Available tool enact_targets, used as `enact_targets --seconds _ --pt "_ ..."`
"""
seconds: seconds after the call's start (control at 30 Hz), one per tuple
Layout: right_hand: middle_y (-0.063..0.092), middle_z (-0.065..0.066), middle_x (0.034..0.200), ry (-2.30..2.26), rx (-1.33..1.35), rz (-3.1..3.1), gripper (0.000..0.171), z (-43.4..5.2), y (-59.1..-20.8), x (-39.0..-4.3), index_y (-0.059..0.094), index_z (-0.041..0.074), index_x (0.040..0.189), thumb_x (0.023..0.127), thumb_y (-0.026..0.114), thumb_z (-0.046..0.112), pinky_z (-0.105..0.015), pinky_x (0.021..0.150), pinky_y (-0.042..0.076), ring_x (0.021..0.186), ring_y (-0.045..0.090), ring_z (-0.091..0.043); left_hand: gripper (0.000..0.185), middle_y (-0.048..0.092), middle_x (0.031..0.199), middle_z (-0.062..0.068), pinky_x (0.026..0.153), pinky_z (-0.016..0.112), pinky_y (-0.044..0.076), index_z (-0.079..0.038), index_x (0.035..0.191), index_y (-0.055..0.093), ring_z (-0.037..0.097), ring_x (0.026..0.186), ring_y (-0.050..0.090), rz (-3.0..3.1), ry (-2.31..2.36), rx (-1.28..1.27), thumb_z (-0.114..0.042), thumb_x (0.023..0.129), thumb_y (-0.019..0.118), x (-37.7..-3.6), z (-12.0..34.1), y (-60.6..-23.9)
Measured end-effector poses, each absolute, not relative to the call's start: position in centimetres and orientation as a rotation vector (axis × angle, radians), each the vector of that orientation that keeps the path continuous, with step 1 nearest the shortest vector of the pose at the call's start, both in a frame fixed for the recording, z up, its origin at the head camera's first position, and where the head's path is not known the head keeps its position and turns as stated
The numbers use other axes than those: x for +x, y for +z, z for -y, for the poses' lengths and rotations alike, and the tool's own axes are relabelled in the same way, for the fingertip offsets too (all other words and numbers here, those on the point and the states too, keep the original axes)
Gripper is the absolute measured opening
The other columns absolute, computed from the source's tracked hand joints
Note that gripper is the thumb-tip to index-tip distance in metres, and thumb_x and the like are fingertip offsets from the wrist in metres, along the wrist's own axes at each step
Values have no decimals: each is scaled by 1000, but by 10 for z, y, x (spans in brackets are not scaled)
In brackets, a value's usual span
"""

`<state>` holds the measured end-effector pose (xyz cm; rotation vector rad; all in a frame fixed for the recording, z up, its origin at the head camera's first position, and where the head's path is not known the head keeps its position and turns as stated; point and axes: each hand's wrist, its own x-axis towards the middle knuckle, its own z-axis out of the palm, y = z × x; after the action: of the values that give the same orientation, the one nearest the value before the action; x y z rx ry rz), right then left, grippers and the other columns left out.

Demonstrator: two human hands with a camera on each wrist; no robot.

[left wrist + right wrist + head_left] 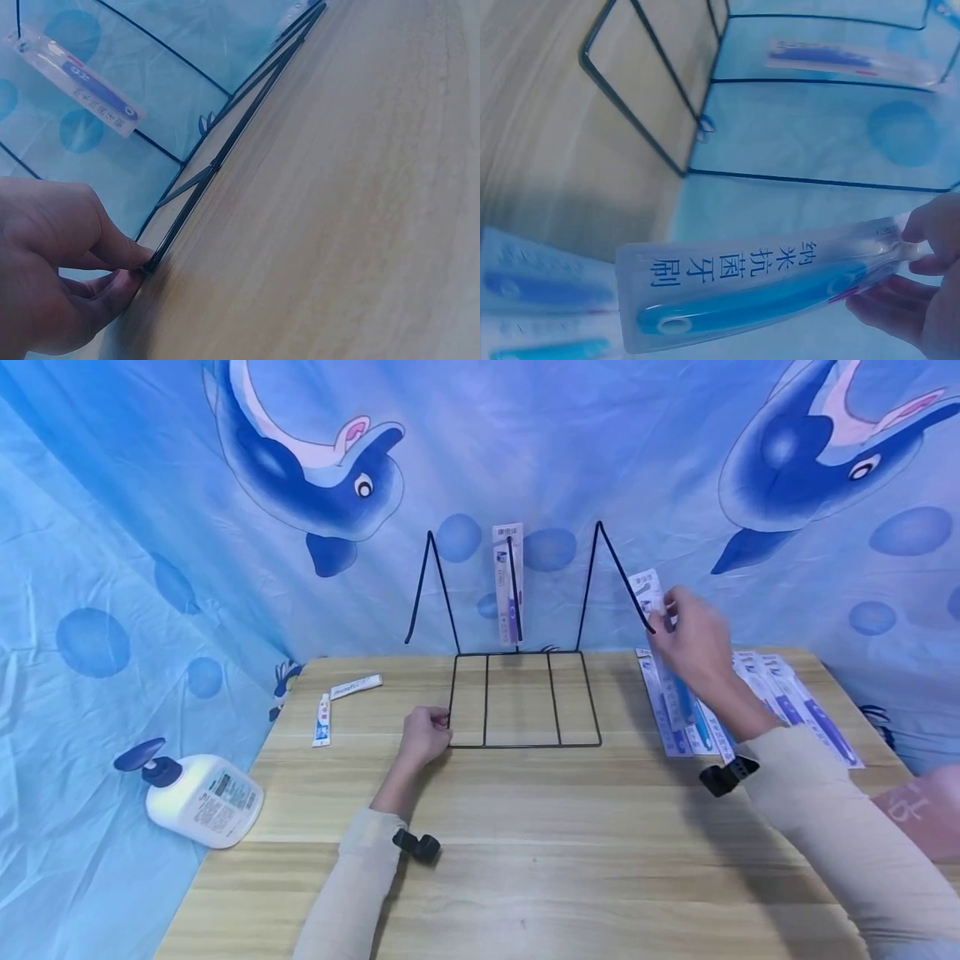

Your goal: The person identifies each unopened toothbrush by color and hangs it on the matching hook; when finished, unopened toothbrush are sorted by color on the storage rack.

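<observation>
My left hand (425,735) pinches the front left corner of a black wire display rack (525,747) that stands on the wooden table; the left wrist view shows thumb and finger on the wire (184,214). On the rack's middle arm hangs a packaged toothbrush (502,581). My right hand (693,639) holds another packaged toothbrush, blue-handled (757,292), by its top end, close to the tip of the rack's right arm (626,581). In the head view this package tilts, its lower part partly hidden behind the hand.
Several packaged toothbrushes (813,710) lie at the table's back right, partly under my right arm. Two small toothpaste tubes (322,721) lie to the left. A white pump bottle (206,802) lies by the left edge. A blue dolphin-print curtain (637,435) hangs behind. Another person's arm (926,810) shows at right.
</observation>
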<state>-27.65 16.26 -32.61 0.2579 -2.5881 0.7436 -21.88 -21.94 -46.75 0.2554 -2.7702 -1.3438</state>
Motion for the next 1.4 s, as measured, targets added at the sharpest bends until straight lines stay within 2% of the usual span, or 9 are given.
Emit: enact_targets --seconds 0.13,0.23,0.33,0.5,0.6,0.73,0.83,1.0,1.4 --pt "65 -26 104 750 312 2489 33 -170 -306 -256 57 -4 121 99 54 21 -40 54 48 76 63 -37 43 68 97 16 84 36 57 8 119 66 27 89 66 2758 -1340 246 10 76 64 -219 220 -468" --pt "66 -25 104 719 375 2383 34 -175 -295 -240 60 -5 120 98 56 20 -43 57 50 78 64 -38 43 67 97 16 83 35 57 8 119 66 26 89 66 2755 -1358 249 10 76 64 -219 220 -468" --pt "68 -24 101 676 444 2277 30 -179 -287 -223 62 -6 115 95 59 16 -37 62 51 79 66 -37 43 68 98 16 83 35 58 8 120 66 26 89 66 2754 -1361 254 10 77 64 -219 220 -469" --pt "68 -21 94 636 545 2138 27 -181 -281 -196 65 -6 110 91 63 13 -5 67 38 76 66 -34 41 69 96 16 82 36 58 8 118 67 26 87 67 2744 -1337 233 10 77 64 -217 219 -469" --pt "68 -20 90 617 595 2065 29 -180 -283 -185 67 -6 107 89 62 16 2 69 31 73 66 -32 40 68 95 16 82 37 58 9 117 67 26 86 67 2733 -1328 219 10 77 64 -216 218 -468" --pt "67 -18 87 587 629 2031 33 -177 -287 -175 67 -6 105 90 58 23 -7 63 42 71 66 -28 39 68 95 16 82 37 58 9 116 68 26 85 67 2726 -1330 221 10 77 63 -214 218 -466" --pt "68 -17 87 591 645 2030 35 -174 -293 -169 67 -6 104 90 57 24 -22 56 52 70 67 -27 38 68 95 16 82 37 58 9 116 68 26 85 67 2728 -1326 224 9 78 64 -214 217 -466" --pt "66 -19 87 633 668 2041 31 -166 -304 -167 66 -7 105 90 59 20 -41 51 56 70 67 -28 38 69 95 16 83 38 57 8 116 68 27 86 67 2721 -1332 238 9 78 65 -215 218 -467" --pt "65 -19 88 692 638 2086 27 -157 -324 -184 66 -7 108 83 72 2 -44 50 55 70 64 -29 38 69 94 16 83 36 58 8 115 68 26 85 67 2718 -1347 217 9 77 65 -217 220 -471"
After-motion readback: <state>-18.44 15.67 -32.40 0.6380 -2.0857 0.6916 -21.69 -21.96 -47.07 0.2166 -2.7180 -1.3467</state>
